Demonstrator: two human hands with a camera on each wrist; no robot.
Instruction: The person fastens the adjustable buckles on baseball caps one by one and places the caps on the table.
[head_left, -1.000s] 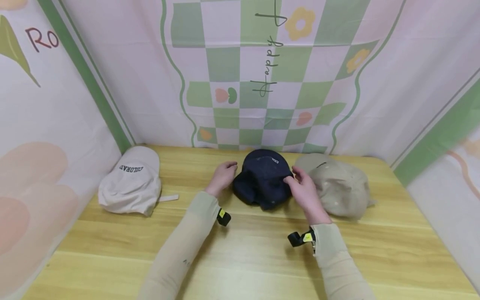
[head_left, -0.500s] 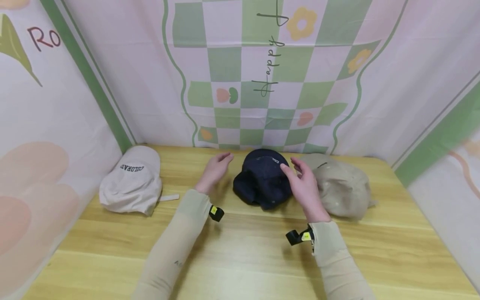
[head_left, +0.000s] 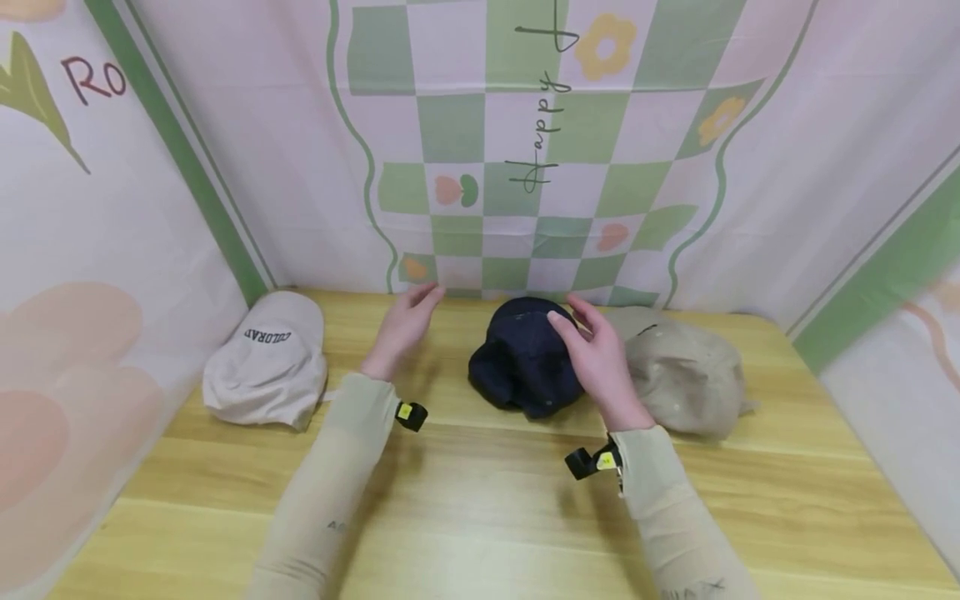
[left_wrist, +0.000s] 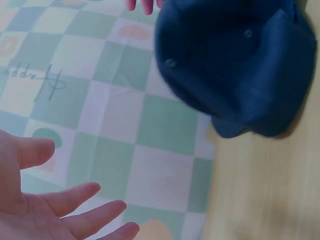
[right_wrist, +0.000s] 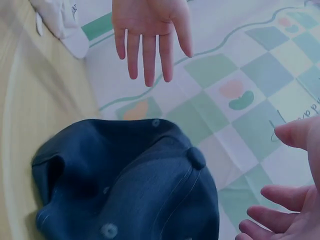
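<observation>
From my remote feed, the white cap (head_left: 266, 367) sits leftmost on the desk (head_left: 480, 517). Next, the left hand (head_left: 402, 327) hovers with fingers extended, holding nothing; the navy cap (head_left: 525, 367) lies to its right, well apart. That cap's long axis, brim to crown, seems to run back toward the backdrop (head_left: 457, 133). The right hand (head_left: 602, 358) is clearly nearer, raised over its right edge, fingers spread and released. The beige cap (head_left: 686, 375) lies rightmost.
</observation>
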